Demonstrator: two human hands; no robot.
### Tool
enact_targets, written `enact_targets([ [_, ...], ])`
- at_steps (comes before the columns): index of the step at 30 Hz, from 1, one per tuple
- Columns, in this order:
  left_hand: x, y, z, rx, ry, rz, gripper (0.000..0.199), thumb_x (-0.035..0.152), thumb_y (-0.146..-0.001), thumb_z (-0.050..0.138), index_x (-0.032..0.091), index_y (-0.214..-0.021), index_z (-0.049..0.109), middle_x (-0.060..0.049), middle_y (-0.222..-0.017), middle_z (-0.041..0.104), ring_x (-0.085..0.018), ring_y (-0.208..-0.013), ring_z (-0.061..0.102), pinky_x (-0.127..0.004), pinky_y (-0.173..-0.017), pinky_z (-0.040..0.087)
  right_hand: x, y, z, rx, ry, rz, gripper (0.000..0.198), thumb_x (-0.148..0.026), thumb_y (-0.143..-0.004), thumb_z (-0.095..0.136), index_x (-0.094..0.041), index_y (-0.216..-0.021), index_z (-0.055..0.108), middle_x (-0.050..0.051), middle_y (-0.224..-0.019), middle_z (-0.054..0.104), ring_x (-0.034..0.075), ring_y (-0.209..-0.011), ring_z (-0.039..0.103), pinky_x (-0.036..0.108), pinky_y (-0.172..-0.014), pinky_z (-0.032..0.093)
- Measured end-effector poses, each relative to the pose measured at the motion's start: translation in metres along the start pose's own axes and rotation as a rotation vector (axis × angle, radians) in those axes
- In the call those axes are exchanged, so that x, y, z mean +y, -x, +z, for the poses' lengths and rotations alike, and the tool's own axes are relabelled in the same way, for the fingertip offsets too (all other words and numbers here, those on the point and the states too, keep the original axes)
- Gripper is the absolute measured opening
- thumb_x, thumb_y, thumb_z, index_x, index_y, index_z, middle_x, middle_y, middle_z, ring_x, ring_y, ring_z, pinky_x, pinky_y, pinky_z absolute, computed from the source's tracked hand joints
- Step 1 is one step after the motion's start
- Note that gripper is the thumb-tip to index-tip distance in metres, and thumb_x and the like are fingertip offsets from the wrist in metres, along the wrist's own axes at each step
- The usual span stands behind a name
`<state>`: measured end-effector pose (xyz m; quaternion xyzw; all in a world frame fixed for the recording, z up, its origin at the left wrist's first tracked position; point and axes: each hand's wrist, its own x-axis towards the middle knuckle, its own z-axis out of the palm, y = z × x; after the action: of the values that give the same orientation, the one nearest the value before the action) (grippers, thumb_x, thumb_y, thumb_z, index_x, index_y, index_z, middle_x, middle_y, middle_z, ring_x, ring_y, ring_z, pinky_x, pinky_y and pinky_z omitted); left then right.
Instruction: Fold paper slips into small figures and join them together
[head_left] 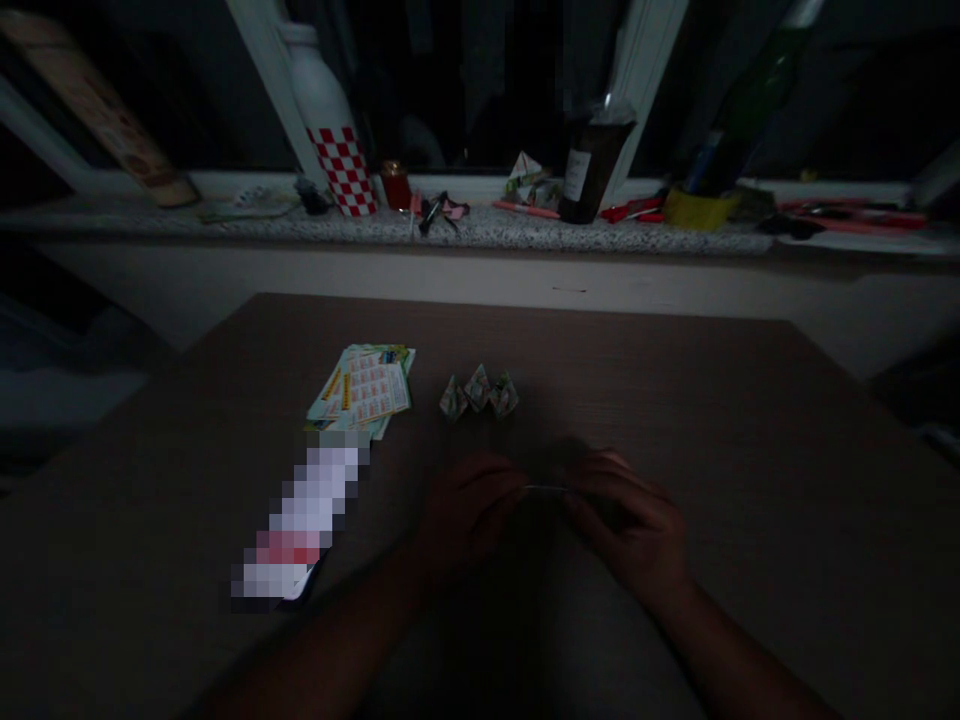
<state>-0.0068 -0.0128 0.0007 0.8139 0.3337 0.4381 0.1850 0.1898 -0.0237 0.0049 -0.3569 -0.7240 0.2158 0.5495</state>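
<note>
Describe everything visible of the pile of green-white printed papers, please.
The pile of green-white printed papers lies flat, unevenly fanned; upper sheets show reddish rows and yellow strips. It rests on the brown grained table, left of three folded paper pieces. Contact with the bright pixelated rectangle nearby is unclear.

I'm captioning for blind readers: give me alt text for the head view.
A person's left hand and right hand hold a thin pale item between them over a dim table, near three folded paper shapes and printed sheets.
</note>
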Motion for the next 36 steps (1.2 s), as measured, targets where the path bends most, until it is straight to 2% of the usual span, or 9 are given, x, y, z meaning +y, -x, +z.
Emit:
enact_targets([
  [10, -0.001, 0.001, -0.002, -0.026, 0.012, -0.025, 0.016, 0.015, -0.086, 0.053, 0.018, -0.098, 0.064, -0.007, -0.091, 0.065, -0.015, -0.082, 0.062, -0.027, -0.071, 0.052, -0.003, -0.001, 0.000, 0.002, 0.047, 0.030, 0.014, -0.008, -0.074, 0.064, -0.020, -0.082, 0.065, 0.005, -0.075, 0.065, 0.019, -0.070, 0.062, 0.034, -0.063, 0.051],
  [14, -0.002, 0.000, -0.006, -0.030, 0.026, 0.040, 0.017, 0.013, -0.085, 0.054, 0.018, -0.099, 0.063, -0.006, -0.092, 0.065, -0.014, -0.083, 0.061, -0.027, -0.073, 0.051, -0.005, -0.002, -0.003, -0.032, 0.074, -0.009, 0.014, -0.009, -0.073, 0.065, -0.020, -0.081, 0.065, 0.005, -0.075, 0.066, 0.019, -0.070, 0.063, 0.033, -0.062, 0.051],
  [22, 0.002, -0.002, -0.010, -0.131, 0.038, 0.126, 0.016, 0.015, -0.087, 0.052, 0.019, -0.094, 0.065, -0.006, -0.087, 0.068, -0.015, -0.078, 0.060, -0.028, -0.072, 0.048, -0.005, 0.001, -0.001, -0.144, 0.025, -0.107, 0.026, -0.010, -0.073, 0.069, -0.022, -0.097, 0.068, 0.006, -0.084, 0.069, 0.019, -0.076, 0.064, 0.036, -0.069, 0.052],
  [25, 0.003, -0.002, -0.010, -0.171, 0.071, 0.145, 0.016, 0.014, -0.086, 0.051, 0.018, -0.093, 0.065, -0.006, -0.086, 0.069, -0.015, -0.078, 0.060, -0.029, -0.073, 0.047, -0.007, 0.000, 0.001, -0.162, -0.012, -0.125, 0.020, -0.009, -0.075, 0.068, -0.022, -0.090, 0.070, 0.005, -0.079, 0.070, 0.018, -0.071, 0.064, 0.035, -0.066, 0.052],
  [28, 0.003, -0.003, -0.011, -0.216, 0.086, 0.139, 0.016, 0.017, -0.087, 0.051, 0.018, -0.092, 0.065, -0.006, -0.085, 0.071, -0.016, -0.078, 0.061, -0.032, -0.077, 0.047, -0.010, -0.001, 0.002, -0.176, -0.010, -0.081, 0.013, -0.012, -0.076, 0.068, -0.022, -0.084, 0.072, 0.005, -0.074, 0.070, 0.018, -0.068, 0.064, 0.034, -0.063, 0.051],
  [36, 0.007, -0.005, -0.020, -0.173, 0.124, 0.127, 0.014, 0.016, -0.084, 0.055, 0.020, -0.091, 0.066, -0.005, -0.082, 0.071, -0.016, -0.077, 0.063, -0.033, -0.077, 0.047, -0.014, -0.004, -0.004, -0.117, -0.042, -0.021, 0.006, -0.016, -0.072, 0.073, -0.021, -0.073, 0.071, 0.003, -0.066, 0.068, 0.018, -0.062, 0.064, 0.033, -0.059, 0.052],
])
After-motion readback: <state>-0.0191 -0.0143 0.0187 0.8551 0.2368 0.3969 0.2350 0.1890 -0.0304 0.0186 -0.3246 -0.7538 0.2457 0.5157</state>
